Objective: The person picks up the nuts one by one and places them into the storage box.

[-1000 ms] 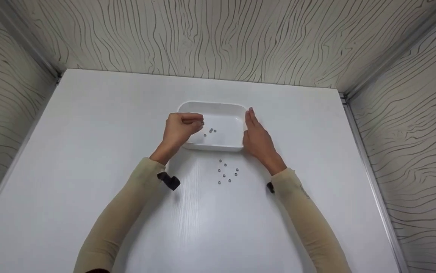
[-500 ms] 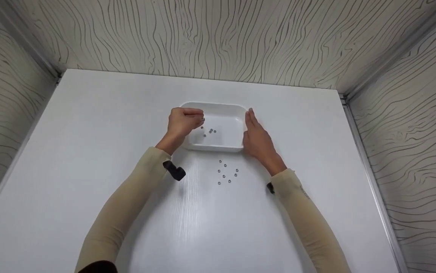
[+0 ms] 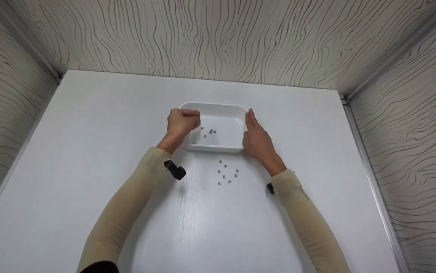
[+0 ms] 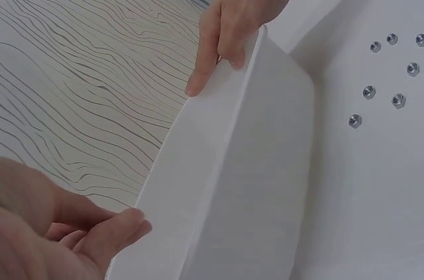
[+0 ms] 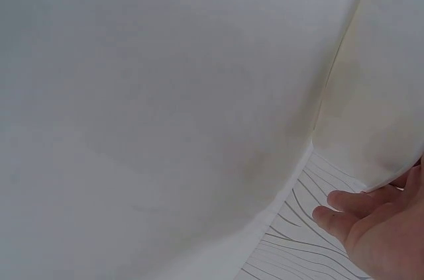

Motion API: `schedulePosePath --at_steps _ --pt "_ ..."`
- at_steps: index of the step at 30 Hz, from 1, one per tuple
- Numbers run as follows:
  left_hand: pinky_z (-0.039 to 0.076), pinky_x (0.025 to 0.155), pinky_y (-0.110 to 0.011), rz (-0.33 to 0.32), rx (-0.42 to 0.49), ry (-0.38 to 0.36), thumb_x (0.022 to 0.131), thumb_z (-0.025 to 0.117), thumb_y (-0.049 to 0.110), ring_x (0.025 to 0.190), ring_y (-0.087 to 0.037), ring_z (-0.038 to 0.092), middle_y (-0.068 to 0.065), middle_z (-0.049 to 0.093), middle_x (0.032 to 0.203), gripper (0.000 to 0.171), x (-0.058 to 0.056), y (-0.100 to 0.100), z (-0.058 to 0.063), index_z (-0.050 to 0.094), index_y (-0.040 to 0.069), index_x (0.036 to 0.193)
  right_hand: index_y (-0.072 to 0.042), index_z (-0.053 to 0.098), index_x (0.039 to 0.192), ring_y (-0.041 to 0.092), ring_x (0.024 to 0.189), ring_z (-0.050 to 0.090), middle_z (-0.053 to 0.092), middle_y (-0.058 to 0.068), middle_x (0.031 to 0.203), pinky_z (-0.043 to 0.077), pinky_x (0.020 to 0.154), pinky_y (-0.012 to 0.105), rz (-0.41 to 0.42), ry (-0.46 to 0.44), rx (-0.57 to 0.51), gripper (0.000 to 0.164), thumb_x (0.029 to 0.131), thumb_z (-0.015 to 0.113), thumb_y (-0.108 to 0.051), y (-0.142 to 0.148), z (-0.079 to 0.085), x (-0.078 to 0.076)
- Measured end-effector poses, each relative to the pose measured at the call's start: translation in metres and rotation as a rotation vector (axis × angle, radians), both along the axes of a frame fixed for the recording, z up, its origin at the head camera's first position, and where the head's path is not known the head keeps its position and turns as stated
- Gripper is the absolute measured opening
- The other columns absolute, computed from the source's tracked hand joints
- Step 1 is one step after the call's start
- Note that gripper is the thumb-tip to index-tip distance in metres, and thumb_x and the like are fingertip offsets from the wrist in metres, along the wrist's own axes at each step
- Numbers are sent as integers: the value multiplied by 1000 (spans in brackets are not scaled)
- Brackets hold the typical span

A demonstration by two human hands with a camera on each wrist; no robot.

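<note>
A white tray [image 3: 214,148] with rounded corners stands on the table, several small metal hex nuts [image 3: 210,132] lying inside. Over its left side is my left hand [image 3: 181,122], thumb and fingertips pinched together. The nut between them is hidden from view now. In the left wrist view this left hand [image 4: 86,233] hangs above the tray's rim. Against the right wall of the tray [image 5: 377,81] rests my right hand [image 3: 258,140], its fingers extended along the outside. More hex nuts [image 4: 369,93] lie loose in front of the tray.
The white table [image 3: 96,151] carries the tray near its back edge. Wood-patterned panels [image 3: 218,41] rise behind it and on both sides. A black wrist mount [image 3: 175,170] sits at my left cuff.
One more nut lies in the tray than a second ago. My left hand shifts slightly up, then back left; the nut seen at its fingertips is now hidden. The right hand stays in place.
</note>
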State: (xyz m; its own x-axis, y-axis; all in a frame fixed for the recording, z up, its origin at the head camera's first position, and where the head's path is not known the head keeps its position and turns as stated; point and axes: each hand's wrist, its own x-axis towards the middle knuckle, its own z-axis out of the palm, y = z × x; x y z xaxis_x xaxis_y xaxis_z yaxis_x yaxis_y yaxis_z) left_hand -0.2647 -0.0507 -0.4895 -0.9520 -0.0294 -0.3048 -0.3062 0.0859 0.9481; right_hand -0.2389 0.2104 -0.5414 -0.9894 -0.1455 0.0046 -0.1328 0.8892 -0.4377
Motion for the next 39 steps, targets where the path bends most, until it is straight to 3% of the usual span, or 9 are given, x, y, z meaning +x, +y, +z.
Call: schedulePosePath --at_steps 6,10,16,23,34,39 --pt "64 95 -26 -2 -32 13 99 62 -1 123 -32 72 -22 73 131 30 1 0 0 72 -6 127 -1 18 167 30 163 24 10 10 179 31 132 46 -6 -7 2 64 107 40 -12 0 0 0" --pt "65 96 -30 -13 -127 50 99 62 3 118 -25 75 -16 76 127 28 2 0 1 76 1 124 -1 17 166 30 164 24 10 11 179 31 133 46 -3 -3 8 64 108 39 -13 0 0 0" --pt "64 98 -35 -57 -314 171 100 64 9 113 -22 76 -10 79 122 25 5 0 2 80 7 119 -2 17 167 30 164 22 9 10 179 30 133 46 -7 -5 0 64 108 39 -13 1 -1 0" --pt "63 99 -40 -98 -417 325 100 59 3 114 -26 75 -14 79 119 26 12 1 6 79 2 117 0 16 166 32 163 23 10 12 178 31 132 48 9 4 3 64 108 40 -13 1 -1 -1" --pt "62 68 -33 -172 -605 541 99 64 7 83 -22 74 -14 75 100 21 41 11 21 79 3 114 0 18 166 31 163 24 11 13 178 30 133 46 16 15 -1 63 108 38 -13 2 -1 0" --pt "63 70 -33 -282 -662 630 99 65 6 84 -23 74 -15 72 102 20 57 16 19 78 1 113 -1 17 167 31 163 24 10 12 178 30 133 46 13 10 5 64 108 37 -14 2 -2 0"
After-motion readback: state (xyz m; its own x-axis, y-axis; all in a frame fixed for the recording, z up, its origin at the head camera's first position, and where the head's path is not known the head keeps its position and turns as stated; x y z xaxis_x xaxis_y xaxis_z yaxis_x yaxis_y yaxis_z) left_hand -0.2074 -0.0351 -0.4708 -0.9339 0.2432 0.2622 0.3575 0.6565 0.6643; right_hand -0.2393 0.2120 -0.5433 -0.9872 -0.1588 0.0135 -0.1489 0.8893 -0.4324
